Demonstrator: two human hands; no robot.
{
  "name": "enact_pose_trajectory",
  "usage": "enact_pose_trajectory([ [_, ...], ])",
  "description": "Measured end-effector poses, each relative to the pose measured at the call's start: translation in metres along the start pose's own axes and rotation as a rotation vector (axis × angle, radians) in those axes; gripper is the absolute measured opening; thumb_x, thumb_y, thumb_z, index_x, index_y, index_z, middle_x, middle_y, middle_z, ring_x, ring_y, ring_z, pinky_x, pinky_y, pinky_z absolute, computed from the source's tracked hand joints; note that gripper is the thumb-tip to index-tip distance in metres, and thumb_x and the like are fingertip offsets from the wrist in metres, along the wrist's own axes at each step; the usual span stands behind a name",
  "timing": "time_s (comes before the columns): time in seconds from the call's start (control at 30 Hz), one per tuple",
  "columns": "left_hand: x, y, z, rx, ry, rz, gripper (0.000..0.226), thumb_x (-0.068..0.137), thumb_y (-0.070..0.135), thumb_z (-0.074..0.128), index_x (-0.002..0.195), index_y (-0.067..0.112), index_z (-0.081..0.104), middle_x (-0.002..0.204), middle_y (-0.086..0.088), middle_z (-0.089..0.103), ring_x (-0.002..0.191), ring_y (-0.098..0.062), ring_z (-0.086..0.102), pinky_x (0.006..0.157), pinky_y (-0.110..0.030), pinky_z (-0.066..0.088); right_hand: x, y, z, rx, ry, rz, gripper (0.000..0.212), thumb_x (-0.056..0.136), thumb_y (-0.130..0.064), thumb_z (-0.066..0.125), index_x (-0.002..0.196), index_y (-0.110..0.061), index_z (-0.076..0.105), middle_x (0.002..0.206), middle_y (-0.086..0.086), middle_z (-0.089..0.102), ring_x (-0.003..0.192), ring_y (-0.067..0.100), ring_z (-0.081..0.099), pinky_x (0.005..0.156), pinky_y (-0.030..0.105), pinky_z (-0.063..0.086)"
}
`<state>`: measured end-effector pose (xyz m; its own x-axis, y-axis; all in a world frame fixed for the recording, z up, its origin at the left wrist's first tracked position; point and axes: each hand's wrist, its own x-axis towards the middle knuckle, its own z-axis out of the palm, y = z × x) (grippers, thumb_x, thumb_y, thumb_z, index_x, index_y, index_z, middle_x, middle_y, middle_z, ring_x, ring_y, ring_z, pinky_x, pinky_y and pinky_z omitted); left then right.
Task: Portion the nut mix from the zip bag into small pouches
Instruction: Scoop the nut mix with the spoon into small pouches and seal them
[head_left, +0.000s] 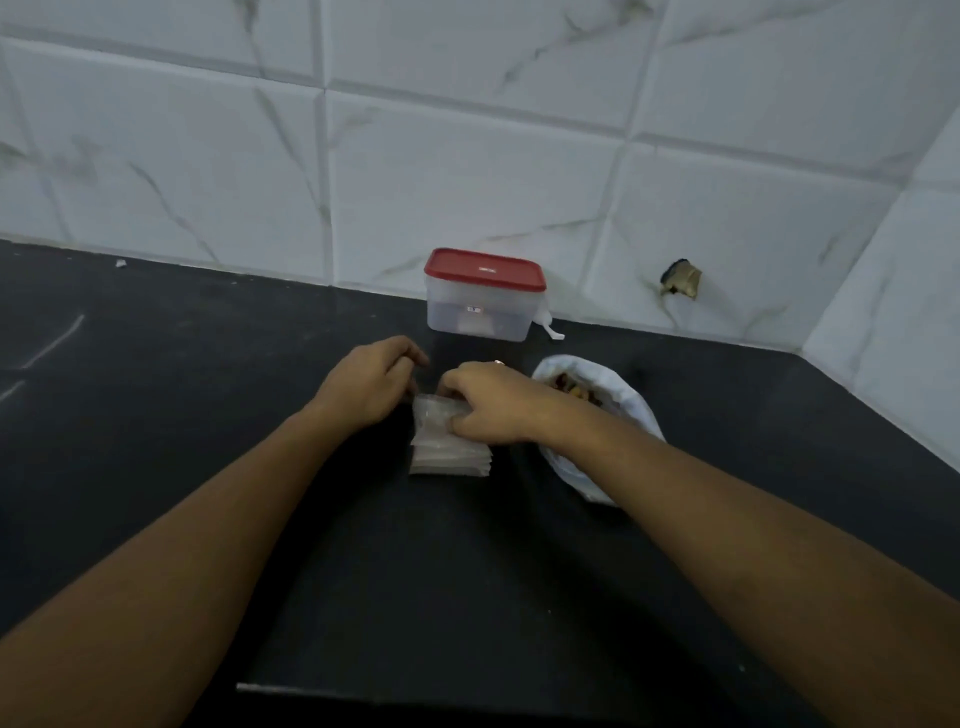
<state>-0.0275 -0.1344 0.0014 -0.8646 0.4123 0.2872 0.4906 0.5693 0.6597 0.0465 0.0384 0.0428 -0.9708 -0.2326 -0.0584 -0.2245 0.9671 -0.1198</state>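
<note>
now i see pouch stack (451, 449) just in front of red-lid container (484, 296). right hand (493, 408) pinches stack's top edge; left hand (370, 384) curled beside it, grip unclear to me. open zip bag (638, 413) with nut mix (570, 387) front-right of container.

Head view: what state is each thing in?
zip bag: open, nut mix showing.
pouch stack: flat on counter.
container: closed, red lid on.
right hand: pinches top pouch.
left hand: curled at pouch edge, grip unclear.
</note>
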Motion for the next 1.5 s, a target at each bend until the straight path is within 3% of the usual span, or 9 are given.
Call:
enact_pose_trajectory([
  [0.23,-0.033,0.034,0.021,-0.098,-0.123,0.074,0.029,0.100,0.010,0.043,0.112,0.021,0.067,0.084,0.004,0.074,0.065,-0.011,0.065,0.071,-0.033,0.054,-0.083,-0.004,0.006,-0.007,0.008,-0.066,0.026,0.097,-0.032,0.064,0.117,-0.016,0.065,0.110,0.001,0.060,0.094,0.017,0.061,0.084,0.043,0.055],
  [0.5,-0.062,0.051,0.035,-0.153,-0.088,0.087,0.030,0.098,0.010,0.045,0.111,0.024,0.068,0.081,0.009,0.075,0.062,-0.012,0.064,0.070,-0.034,0.055,-0.118,0.005,0.014,0.151,0.081,-0.052,0.028,0.090,-0.036,0.077,0.113,-0.023,0.067,0.102,-0.008,0.069,0.092,0.009,0.066,0.083,0.040,0.059],
  [0.67,-0.067,0.051,0.035,-0.183,-0.053,0.057,0.031,0.100,0.009,0.043,0.113,0.022,0.067,0.086,0.002,0.074,0.066,-0.016,0.066,0.070,-0.032,0.053,-0.122,0.008,0.016,0.207,0.206,-0.027,0.006,0.093,-0.022,0.074,0.094,-0.022,0.068,0.091,-0.010,0.068,0.086,0.007,0.066,0.082,0.041,0.060],
  [0.83,-0.066,0.052,0.034,-0.209,-0.051,0.043,0.030,0.102,0.008,0.043,0.112,0.020,0.068,0.088,0.001,0.073,0.071,-0.021,0.067,0.074,-0.035,0.055,-0.123,0.012,0.006,0.281,0.256,-0.009,0.004,0.093,-0.024,0.075,0.090,-0.021,0.076,0.086,-0.012,0.071,0.083,0.005,0.068,0.081,0.035,0.060],
  [1.03,-0.052,0.060,0.026,-0.504,0.165,-0.085,0.020,0.106,0.020,0.050,0.111,0.018,0.069,0.100,-0.004,0.072,0.080,-0.018,0.066,0.067,-0.031,0.053,-0.118,0.043,-0.045,0.444,0.460,0.109,0.001,0.092,-0.021,0.077,0.092,-0.021,0.078,0.089,-0.009,0.075,0.082,0.004,0.070,0.076,0.023,0.055],
  [1.17,-0.034,0.082,0.026,-0.600,0.293,-0.035,0.017,0.104,0.027,0.057,0.107,0.014,0.067,0.095,-0.004,0.071,0.074,-0.012,0.064,0.067,-0.029,0.053,-0.105,0.069,-0.051,0.558,0.554,0.221,0.007,0.093,-0.014,0.074,0.086,-0.015,0.074,0.080,-0.003,0.075,0.069,0.013,0.074,0.064,0.028,0.057],
  [1.27,-0.023,0.107,0.035,-0.625,0.172,0.041,0.018,0.103,0.025,0.059,0.105,0.007,0.065,0.091,-0.007,0.072,0.070,-0.013,0.066,0.064,-0.028,0.056,-0.097,0.077,-0.042,0.696,0.609,0.283,0.008,0.095,-0.012,0.070,0.087,-0.013,0.070,0.074,0.000,0.073,0.061,0.012,0.074,0.052,0.019,0.048],
  [1.37,-0.016,0.126,0.051,-0.664,0.012,0.078,0.017,0.101,0.023,0.064,0.104,0.006,0.065,0.091,-0.009,0.074,0.074,-0.019,0.070,0.067,-0.032,0.058,-0.089,0.082,-0.027,0.830,0.648,0.219,0.008,0.096,-0.016,0.070,0.088,-0.017,0.072,0.084,0.005,0.078,0.072,0.018,0.075,0.061,0.027,0.054],
  [1.5,-0.016,0.122,0.069,-0.759,-0.045,0.061,0.024,0.096,0.026,0.070,0.101,0.003,0.066,0.086,-0.009,0.076,0.078,-0.021,0.074,0.073,-0.038,0.059,-0.084,0.084,-0.006,0.940,0.608,0.106,0.004,0.096,-0.021,0.074,0.095,-0.017,0.074,0.088,0.005,0.079,0.080,0.021,0.078,0.077,0.043,0.065],
])
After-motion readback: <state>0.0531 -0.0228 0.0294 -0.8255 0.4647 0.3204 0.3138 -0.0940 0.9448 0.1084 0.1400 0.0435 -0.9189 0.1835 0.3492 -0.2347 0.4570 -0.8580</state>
